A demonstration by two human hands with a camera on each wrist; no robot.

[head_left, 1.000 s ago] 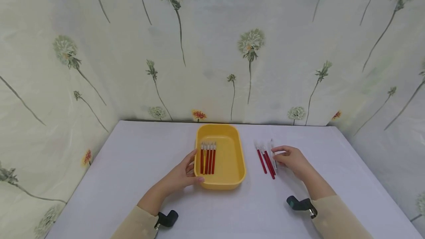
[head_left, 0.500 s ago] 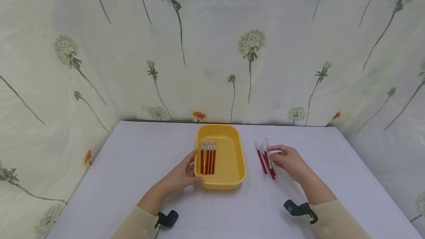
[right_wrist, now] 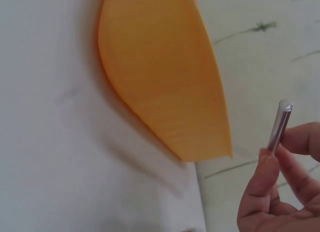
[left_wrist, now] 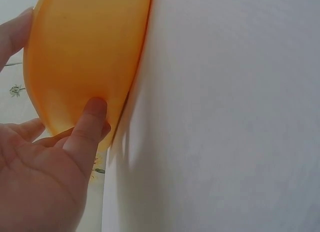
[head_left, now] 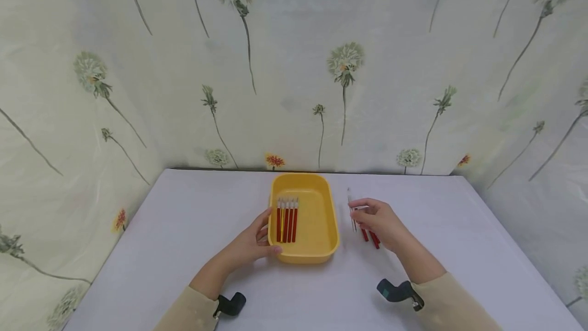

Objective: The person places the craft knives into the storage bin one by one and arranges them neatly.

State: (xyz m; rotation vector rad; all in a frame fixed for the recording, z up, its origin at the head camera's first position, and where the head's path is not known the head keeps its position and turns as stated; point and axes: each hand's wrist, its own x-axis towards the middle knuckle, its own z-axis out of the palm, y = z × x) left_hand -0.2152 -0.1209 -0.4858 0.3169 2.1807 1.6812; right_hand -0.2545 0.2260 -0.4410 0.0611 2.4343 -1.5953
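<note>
My left hand (head_left: 251,239) grips the left front corner of a yellow plastic tray (head_left: 317,218), fingers along its side and thumb at the front. Inside, at the tray's left, several slim pen-like sticks (head_left: 287,222) lie side by side, mostly red with whitish tips; one is yellow. To the right of the tray, my right hand (head_left: 378,221) pinches a slim silvery pen-like stick (right_wrist: 281,123) between thumb and fingers, raised off the table. Beneath that hand, the front ends of a few red sticks (head_left: 374,239) show; the rest of them is hidden.
A white-covered table (head_left: 211,203) bears everything. Behind it and along both sides hangs a pale curtain (head_left: 285,65) printed with dandelions. A dark wrist-camera mount (head_left: 231,304) sits at the left cuff and another mount (head_left: 394,290) at the right.
My right hand has lifted the silvery stick from beside the red ones and carried it left toward the tray. The left hand and tray stay put.
</note>
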